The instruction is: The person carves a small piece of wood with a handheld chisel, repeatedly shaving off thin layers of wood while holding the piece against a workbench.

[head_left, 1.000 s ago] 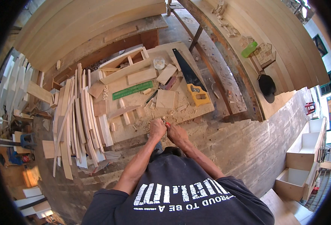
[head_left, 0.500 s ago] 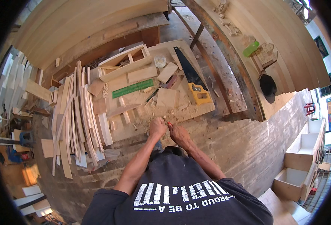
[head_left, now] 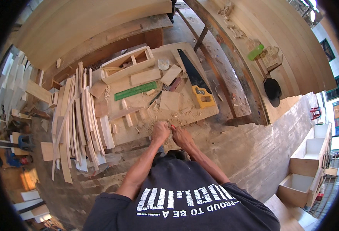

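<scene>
My left hand (head_left: pixel 160 131) is closed at the near edge of a low wooden work board (head_left: pixel 200 111), its fingers round something too small to make out. Close beside it, my right hand (head_left: pixel 182 137) grips a small red object (head_left: pixel 173 127), mostly hidden by the fingers. Wood shavings and chips lie just beyond both hands. A square wood piece (head_left: pixel 170 100) rests further in, with a dark pencil-like stick (head_left: pixel 155 97) to its left. To the right lies a handsaw (head_left: pixel 194 73) with a yellow handle. A green ruler (head_left: pixel 135 91) and a tapered wood strip (head_left: pixel 126 112) are at the left.
Long wood strips (head_left: pixel 77 119) are piled on the left. A divided wooden frame (head_left: pixel 128 65) and a clear plastic cup (head_left: pixel 163 64) stand at the board's far side. On the right bench are a green bottle (head_left: pixel 255 52) and a black cap (head_left: pixel 272 91). Open wooden boxes (head_left: pixel 298 183) stand lower right.
</scene>
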The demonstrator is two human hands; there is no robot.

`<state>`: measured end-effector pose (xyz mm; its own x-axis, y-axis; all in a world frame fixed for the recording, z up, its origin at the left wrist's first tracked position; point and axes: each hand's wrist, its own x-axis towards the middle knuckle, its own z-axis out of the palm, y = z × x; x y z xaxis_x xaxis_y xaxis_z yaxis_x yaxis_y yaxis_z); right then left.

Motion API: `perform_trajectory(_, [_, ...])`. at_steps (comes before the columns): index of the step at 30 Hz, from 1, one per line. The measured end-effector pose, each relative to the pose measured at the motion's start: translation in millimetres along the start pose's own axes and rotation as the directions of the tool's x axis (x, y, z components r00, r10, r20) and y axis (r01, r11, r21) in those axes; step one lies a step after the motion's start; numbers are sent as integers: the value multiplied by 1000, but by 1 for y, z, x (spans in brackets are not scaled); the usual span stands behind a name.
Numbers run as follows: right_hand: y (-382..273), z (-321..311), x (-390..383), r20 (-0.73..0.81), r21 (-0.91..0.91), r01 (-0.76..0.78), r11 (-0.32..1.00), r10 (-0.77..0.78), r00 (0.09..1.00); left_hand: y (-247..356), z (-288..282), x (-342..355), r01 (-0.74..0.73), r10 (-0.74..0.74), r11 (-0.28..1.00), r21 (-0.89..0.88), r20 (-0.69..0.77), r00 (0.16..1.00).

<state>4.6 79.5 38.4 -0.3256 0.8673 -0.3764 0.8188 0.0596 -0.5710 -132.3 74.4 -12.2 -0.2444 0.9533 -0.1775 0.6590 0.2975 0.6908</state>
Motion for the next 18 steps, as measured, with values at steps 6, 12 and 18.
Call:
perform_trajectory(6, [-4,5,7,-8,5,-80,997,80,997,4,3,-1,-43,42,999,-16,-44,998])
perform_trajectory(12, [-11,6,2,-9,-97,-79,992,79,997,12,-7,0,-35,35,999,-17,-9,999])
perform_trajectory(18, [-4,11,7,5,-67,-112,991,113,994,9,-1,6,5,-5,999,32,18,1000])
